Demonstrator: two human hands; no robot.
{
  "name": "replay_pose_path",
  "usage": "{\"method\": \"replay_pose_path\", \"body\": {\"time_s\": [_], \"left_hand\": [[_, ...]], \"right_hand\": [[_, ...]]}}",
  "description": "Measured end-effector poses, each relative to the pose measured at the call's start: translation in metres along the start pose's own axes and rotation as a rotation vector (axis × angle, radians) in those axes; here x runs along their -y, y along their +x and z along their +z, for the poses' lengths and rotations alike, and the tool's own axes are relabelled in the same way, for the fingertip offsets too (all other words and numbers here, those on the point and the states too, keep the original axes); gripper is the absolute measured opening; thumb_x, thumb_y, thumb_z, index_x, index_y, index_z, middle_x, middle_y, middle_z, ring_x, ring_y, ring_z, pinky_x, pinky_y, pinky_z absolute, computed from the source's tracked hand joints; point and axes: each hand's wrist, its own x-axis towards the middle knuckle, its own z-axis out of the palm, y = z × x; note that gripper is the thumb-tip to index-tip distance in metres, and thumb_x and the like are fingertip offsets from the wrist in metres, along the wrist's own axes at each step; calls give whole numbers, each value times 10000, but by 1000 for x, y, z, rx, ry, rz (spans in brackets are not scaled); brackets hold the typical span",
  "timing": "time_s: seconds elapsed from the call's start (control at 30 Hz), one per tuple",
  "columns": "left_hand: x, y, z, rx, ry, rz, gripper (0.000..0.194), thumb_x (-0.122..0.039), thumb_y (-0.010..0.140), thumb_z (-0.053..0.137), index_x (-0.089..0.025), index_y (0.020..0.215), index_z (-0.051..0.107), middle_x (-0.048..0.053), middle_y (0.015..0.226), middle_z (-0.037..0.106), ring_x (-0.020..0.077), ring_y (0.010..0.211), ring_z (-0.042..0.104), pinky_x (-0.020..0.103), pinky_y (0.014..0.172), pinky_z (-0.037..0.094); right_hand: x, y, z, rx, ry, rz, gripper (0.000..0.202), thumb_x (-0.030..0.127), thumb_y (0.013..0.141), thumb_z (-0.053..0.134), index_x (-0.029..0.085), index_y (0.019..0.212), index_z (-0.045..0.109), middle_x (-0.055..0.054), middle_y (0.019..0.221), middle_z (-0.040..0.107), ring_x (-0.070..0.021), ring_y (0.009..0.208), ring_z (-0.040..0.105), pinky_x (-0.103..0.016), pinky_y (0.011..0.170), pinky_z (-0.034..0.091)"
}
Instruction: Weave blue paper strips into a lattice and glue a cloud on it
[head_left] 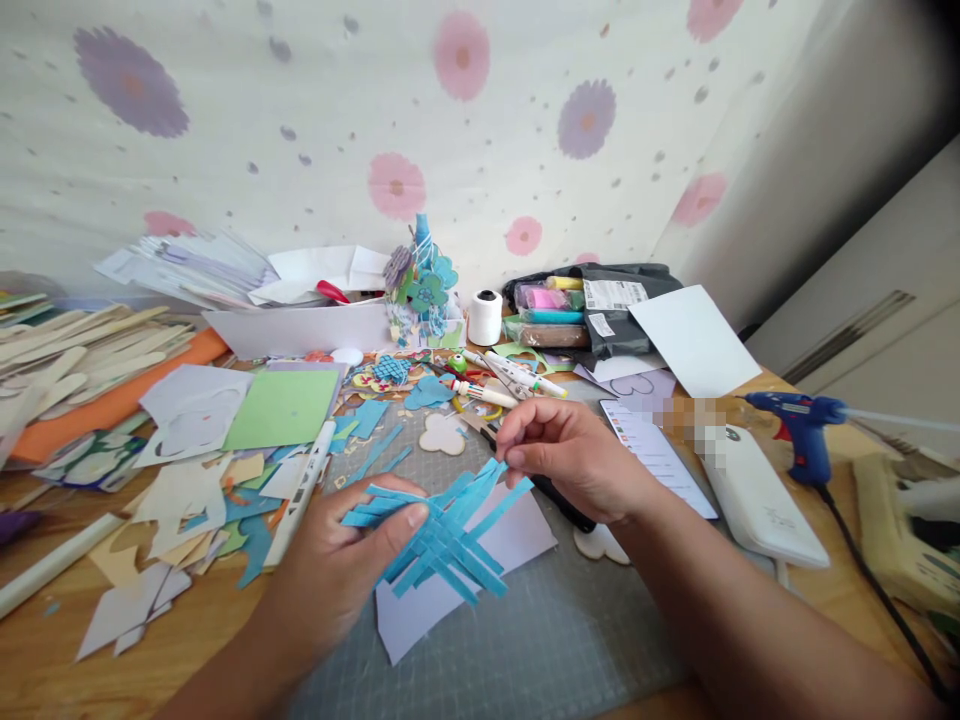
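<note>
A loose weave of blue paper strips (450, 548) is held above the desk, its strip ends sticking out on all sides. My left hand (349, 545) grips its left side, thumb on top. At the upper right edge, the thumb and forefinger of my right hand (574, 455) pinch together at the end of a strip. Under the weave lies a pale lilac sheet of paper (525, 540) on a grey cutting mat (517, 660). A cloud-shaped cutout (442, 434) rests on the mat beyond, and another cutout (602, 543) is partly covered by my right forearm.
Paper scraps (187, 500), a white marker (304, 490) and wooden craft sticks (82, 360) cover the left. At right are a white power bank (765, 500) and a blue glue gun (806, 430) with a trailing cord. A thread spool (486, 320) stands behind.
</note>
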Motion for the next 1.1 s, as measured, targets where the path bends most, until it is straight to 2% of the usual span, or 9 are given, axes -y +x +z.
{"method": "replay_pose_path", "body": {"time_s": [0.1,0.23,0.33,0.43,0.5,0.67,0.83,0.97,1.1], "left_hand": [[-2,0,1,-35,31,-17,189,-414,727,693,-238,662,703,2,583,585,169,548,506,244,513,416],[-3,-3,6,-152,106,-22,155,-397,711,688,-247,671,697,-16,572,600,164,523,516,233,488,412],[-4,-6,10,-247,244,3,157,-382,719,664,-236,667,692,-26,546,608,153,495,513,225,477,400],[-2,-7,11,-262,324,36,176,-382,733,627,-229,679,694,-30,530,618,153,486,523,224,471,401],[0,-6,10,-272,297,29,189,-385,740,608,-225,685,693,-29,542,629,155,496,536,223,472,410],[1,-2,8,-296,70,-76,200,-404,698,656,-207,693,691,-29,526,619,156,490,543,223,463,457],[3,-1,10,-300,-204,-180,194,-373,658,722,-195,727,693,-22,569,660,161,505,581,234,479,498],[5,0,11,-303,-281,-146,179,-347,654,747,-198,747,707,-22,597,680,161,538,599,233,514,517],[5,0,12,-305,-328,-83,170,-317,676,747,-207,805,728,12,805,756,202,700,667,249,609,546]], "right_hand": [[1,0,-1,-15,-65,-9,119,139,669,739,166,752,659,33,656,639,-79,565,585,-203,546,463],[8,-4,2,-80,-331,-78,73,149,706,686,177,743,630,29,662,600,-98,586,547,-229,553,434],[14,-11,9,-148,-589,-196,45,147,737,637,189,745,623,6,699,614,-126,627,551,-254,578,442],[15,-17,17,-210,-807,-356,73,128,760,595,193,759,628,-15,740,641,-152,699,570,-280,647,459],[12,-18,20,-224,-864,-404,89,115,763,578,189,783,622,-12,736,635,-145,688,562,-274,649,454],[0,-13,24,-221,-735,-228,34,168,755,558,186,784,556,11,676,557,-128,605,508,-250,557,417],[-2,-12,25,-160,-588,-136,41,223,766,565,183,764,572,-3,716,560,-133,648,502,-258,583,405],[2,-13,26,-135,-444,-75,47,221,753,597,178,772,605,7,706,557,-110,610,485,-236,551,390],[3,-14,25,-138,-320,-1,88,248,743,632,180,798,631,7,720,578,-92,557,474,-227,518,398]]}}
